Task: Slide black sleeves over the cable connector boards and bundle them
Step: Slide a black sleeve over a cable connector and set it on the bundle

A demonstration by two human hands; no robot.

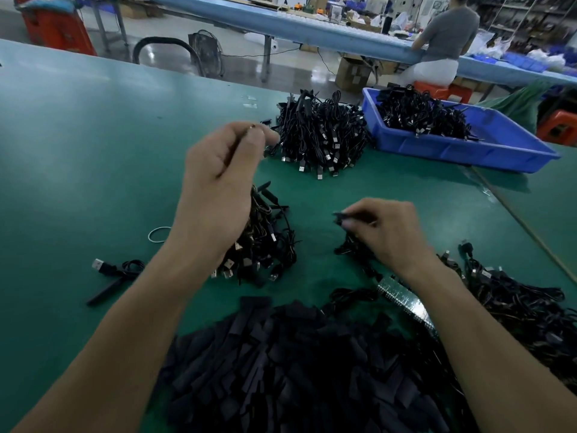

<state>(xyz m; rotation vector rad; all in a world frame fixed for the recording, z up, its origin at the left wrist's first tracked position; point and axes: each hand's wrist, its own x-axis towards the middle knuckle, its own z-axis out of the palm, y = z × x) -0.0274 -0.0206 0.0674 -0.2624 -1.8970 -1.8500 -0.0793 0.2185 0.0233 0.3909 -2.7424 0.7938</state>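
We pinch connector board (246, 135) with left hand (224, 176), 11 o'clock; right hand (387, 232), 3 o'clock, fingers curled on black sleeve (342, 217).

Worn on head, wide-angle. Looked forward and down over green tabletop (93, 151), close, with forearms (125, 323) across lower frame and black sleeves (296, 354) at bottom edge. Faced far side; took in blue tray (452, 148) upper right, second workbench (312, 26) and seated person (446, 35) beyond. Bent straight lines near borders.
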